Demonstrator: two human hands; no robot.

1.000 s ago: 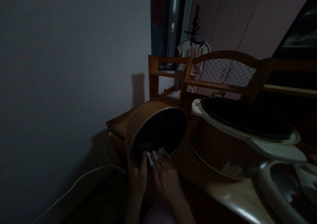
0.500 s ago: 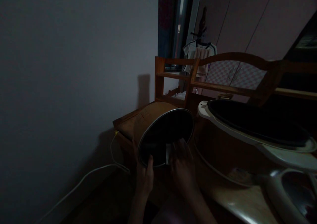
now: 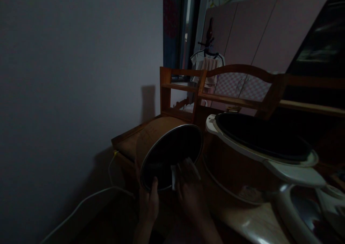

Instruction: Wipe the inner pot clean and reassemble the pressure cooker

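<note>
A round inner pot (image 3: 153, 138) with a tan outside and dark inside is tilted on its side, its mouth facing me. My left hand (image 3: 149, 200) grips its lower left rim, thumb over the edge and fingers round the outside. At the lower right of the mouth, my right hand (image 3: 188, 186) holds a white cloth or tissue (image 3: 174, 175) against the inside near the rim. The dim light hides the pot's bottom. To the right stands a large cooker body (image 3: 237, 165) with a white rim and dark opening.
The cooker's lid (image 3: 304, 208) lies at the lower right on the wooden table (image 3: 242, 218). A wooden shelf rack (image 3: 194, 89) stands behind. A white cord (image 3: 88, 197) runs along the left, beside the wall (image 3: 81, 75). Clothes (image 3: 207, 66) hang at the back.
My view has swung slightly right and up, so everything sits further left and lower. My right hand has moved slightly with the cloth at the pot's rim; the left keeps its grip.
</note>
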